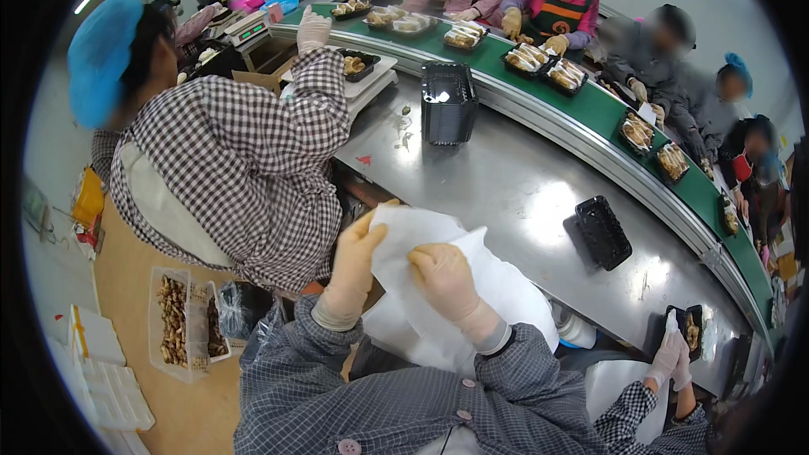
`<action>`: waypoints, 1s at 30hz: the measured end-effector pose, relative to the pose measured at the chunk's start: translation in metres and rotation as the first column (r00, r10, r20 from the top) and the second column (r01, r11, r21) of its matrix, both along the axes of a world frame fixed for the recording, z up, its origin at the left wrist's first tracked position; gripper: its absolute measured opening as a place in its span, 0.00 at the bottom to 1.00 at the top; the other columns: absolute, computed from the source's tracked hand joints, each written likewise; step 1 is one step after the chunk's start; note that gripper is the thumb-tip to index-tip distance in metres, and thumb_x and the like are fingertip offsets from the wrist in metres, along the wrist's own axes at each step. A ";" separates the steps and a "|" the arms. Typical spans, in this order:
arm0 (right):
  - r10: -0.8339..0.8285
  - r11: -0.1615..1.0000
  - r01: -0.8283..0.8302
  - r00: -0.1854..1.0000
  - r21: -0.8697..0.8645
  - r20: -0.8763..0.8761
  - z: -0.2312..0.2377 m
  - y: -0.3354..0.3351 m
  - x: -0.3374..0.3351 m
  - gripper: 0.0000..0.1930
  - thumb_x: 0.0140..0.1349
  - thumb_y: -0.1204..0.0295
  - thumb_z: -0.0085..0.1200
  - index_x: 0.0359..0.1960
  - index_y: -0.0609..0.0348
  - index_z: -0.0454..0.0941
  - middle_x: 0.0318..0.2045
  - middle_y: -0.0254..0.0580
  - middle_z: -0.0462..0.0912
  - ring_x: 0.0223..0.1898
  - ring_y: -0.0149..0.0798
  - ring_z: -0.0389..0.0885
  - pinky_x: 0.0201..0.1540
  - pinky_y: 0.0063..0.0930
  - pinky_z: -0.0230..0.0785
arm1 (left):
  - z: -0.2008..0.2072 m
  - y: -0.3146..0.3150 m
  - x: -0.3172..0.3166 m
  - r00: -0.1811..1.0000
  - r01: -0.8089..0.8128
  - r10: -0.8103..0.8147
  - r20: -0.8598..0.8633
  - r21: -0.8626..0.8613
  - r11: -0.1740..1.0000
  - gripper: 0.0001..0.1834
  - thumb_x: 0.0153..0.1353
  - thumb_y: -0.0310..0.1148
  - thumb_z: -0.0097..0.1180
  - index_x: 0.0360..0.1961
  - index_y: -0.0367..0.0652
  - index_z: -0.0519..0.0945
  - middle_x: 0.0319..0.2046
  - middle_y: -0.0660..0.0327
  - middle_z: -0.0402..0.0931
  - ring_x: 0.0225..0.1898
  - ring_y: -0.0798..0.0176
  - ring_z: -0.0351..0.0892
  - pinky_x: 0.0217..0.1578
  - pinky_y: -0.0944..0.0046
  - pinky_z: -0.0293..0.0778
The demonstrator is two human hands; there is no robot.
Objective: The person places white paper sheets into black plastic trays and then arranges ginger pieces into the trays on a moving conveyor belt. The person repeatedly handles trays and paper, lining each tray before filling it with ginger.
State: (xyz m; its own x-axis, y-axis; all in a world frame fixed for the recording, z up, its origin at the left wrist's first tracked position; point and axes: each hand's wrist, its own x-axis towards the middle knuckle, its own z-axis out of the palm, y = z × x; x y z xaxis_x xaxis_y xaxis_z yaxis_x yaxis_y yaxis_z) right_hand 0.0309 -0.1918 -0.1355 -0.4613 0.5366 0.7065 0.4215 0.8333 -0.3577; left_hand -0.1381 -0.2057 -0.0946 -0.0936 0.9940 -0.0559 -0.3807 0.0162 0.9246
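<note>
My left hand (pixel 350 265), in a pale glove, pinches the upper left edge of a thin white sheet (pixel 421 226) that looks like soft paper. In front of that sheet, the gloved fingers of my right hand (pixel 451 286) are curled closed, and they appear to grip the sheet near its middle. More white sheet material (pixel 506 295) spreads below and right of my right hand, over my lap. Both hands are held up at the near edge of the metal table (pixel 506 168). An unfilled black plastic tray (pixel 603 232) lies on the table to the right.
A stack of black trays (pixel 447 103) stands mid-table. Beyond it, a green conveyor belt (pixel 598 101) carries filled trays (pixel 527 59). A co-worker in a checked smock (pixel 244 152) sits close on my left; another person's hands (pixel 670 362) work at lower right. Crates (pixel 177 324) of brown produce sit on the floor.
</note>
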 end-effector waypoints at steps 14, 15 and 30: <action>0.352 0.926 -0.340 0.934 -0.164 0.053 0.052 -0.002 0.013 0.34 0.51 0.68 0.66 0.61 0.64 0.69 0.57 0.50 0.77 0.54 0.53 0.77 0.55 0.42 0.70 | 0.095 0.031 -0.029 0.758 0.331 -0.040 -0.650 0.331 0.884 0.25 0.63 0.15 0.41 0.62 0.33 0.72 0.48 0.49 0.82 0.50 0.56 0.83 0.56 0.60 0.76; 0.191 0.981 -0.189 0.981 0.049 -0.036 0.060 0.004 0.022 0.35 0.49 0.68 0.67 0.61 0.63 0.69 0.57 0.48 0.77 0.53 0.52 0.78 0.55 0.42 0.69 | 0.095 0.029 -0.027 0.711 0.415 -0.060 -0.701 0.350 0.840 0.27 0.61 0.13 0.40 0.62 0.34 0.72 0.48 0.49 0.82 0.50 0.56 0.83 0.57 0.60 0.75; 0.142 0.984 -0.081 0.898 -0.159 0.417 0.072 0.053 0.053 0.07 0.58 0.67 0.58 0.33 0.56 0.80 0.27 0.47 0.82 0.29 0.50 0.81 0.36 0.41 0.74 | 0.026 0.039 0.033 0.576 0.569 -0.192 -0.795 0.221 0.792 0.62 0.52 0.34 0.71 0.74 0.33 0.35 0.52 0.48 0.79 0.48 0.47 0.82 0.51 0.58 0.74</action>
State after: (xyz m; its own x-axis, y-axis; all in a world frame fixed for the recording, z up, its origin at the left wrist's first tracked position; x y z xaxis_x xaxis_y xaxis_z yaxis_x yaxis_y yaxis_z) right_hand 0.0836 -0.1392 -0.0638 -0.7636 0.5397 0.3544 0.4655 0.8406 -0.2769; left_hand -0.1056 -0.1667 -0.0682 0.4789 0.8378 0.2622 0.3326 -0.4495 0.8290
